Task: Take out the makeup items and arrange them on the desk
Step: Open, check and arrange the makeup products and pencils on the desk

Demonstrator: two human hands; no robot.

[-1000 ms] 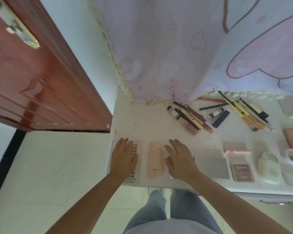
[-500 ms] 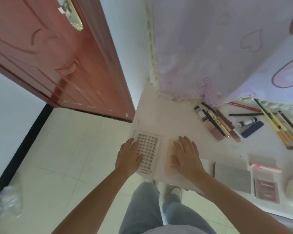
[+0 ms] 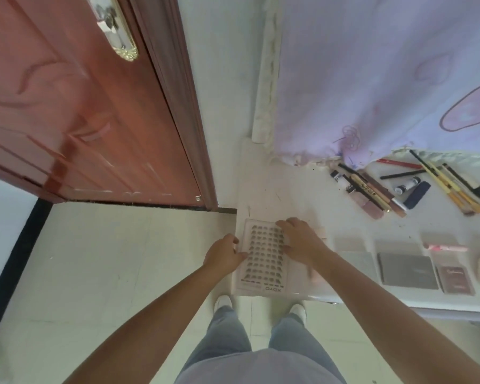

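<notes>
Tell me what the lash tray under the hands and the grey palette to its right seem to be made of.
The false-lash tray looks like clear, glossy plastic: the pale desk shows through around the dark lash rows. The grey palette seems matte grey, perhaps card or plastic; its flat, dull lid leaves that open.

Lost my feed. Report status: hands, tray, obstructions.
Left hand gripping left edge of clear plastic lash tray. Right hand fingers on its right side. Tray flat at white desk corner. Nothing blocking.

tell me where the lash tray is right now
Head view: the lash tray lies at the desk's near left corner, between left hand and right hand.
</notes>
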